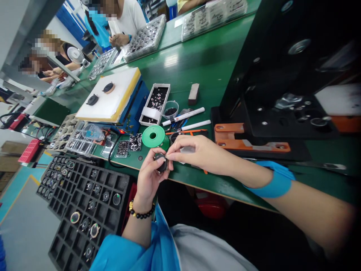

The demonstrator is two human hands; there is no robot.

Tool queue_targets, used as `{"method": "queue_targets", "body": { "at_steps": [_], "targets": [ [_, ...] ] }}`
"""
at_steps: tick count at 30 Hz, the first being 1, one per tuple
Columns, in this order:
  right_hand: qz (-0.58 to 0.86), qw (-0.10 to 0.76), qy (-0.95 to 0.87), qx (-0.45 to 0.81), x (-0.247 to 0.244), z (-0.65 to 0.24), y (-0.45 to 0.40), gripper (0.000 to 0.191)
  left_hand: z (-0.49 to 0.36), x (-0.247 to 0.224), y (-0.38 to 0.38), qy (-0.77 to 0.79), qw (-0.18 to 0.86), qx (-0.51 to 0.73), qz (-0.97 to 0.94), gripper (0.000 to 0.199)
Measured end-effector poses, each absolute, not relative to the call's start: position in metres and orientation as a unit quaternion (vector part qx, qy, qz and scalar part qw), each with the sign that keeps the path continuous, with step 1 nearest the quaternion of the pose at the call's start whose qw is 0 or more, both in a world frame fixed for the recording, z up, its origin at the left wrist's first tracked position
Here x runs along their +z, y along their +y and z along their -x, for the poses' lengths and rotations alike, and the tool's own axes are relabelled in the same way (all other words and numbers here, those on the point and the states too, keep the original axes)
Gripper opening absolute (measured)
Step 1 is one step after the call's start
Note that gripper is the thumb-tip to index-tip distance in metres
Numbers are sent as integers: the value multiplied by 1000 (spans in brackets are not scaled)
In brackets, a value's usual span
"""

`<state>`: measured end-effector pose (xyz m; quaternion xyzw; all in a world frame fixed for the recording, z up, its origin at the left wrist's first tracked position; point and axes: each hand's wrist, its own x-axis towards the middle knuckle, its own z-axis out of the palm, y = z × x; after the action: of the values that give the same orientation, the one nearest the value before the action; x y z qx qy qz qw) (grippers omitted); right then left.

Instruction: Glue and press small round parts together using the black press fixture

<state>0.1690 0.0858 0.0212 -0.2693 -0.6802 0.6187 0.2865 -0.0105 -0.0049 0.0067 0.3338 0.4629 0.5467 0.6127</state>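
While the left hand (149, 177) grips a small dark round component (161, 162) between thumb and fingers, the right hand (196, 150) meets its rim, fingers (176, 148) narrowed to a pinch. Fine work at that edge appears in hand, and seems to call for a steady hold. Left of the hands lies a black compartment tray (84, 203) of ring-shaped parts; just beyond, a green spool (153, 136) sits on the green desk (208, 75), with a white padded board (113, 109) farther off.
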Motion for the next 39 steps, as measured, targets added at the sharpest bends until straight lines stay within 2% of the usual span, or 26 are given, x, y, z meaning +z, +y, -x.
{"method": "queue_targets", "body": {
  "at_steps": [6, 12, 27, 30, 34, 39],
  "targets": [
    [289, 271, -694, 602, 25, -170, 87, 31, 12, 7, -4, 450, 620, 549, -335, 19],
    [276, 284, -686, 610, 25, -169, 87, 25, 13, 11, -2, 459, 626, 543, -320, 22],
    [258, 297, -687, 611, 16, -167, 87, 25, 13, 11, -1, 461, 628, 535, -326, 22],
    [252, 314, -725, 559, 10, -168, 88, 21, 13, 11, -1, 467, 625, 535, -325, 23],
    [218, 351, -806, 423, 6, -173, 89, 13, 11, 11, -2, 482, 615, 534, -324, 23],
    [187, 371, -880, 231, 14, -179, 90, 20, 6, 6, -4, 501, 585, 540, -340, 22]
  ]
}}
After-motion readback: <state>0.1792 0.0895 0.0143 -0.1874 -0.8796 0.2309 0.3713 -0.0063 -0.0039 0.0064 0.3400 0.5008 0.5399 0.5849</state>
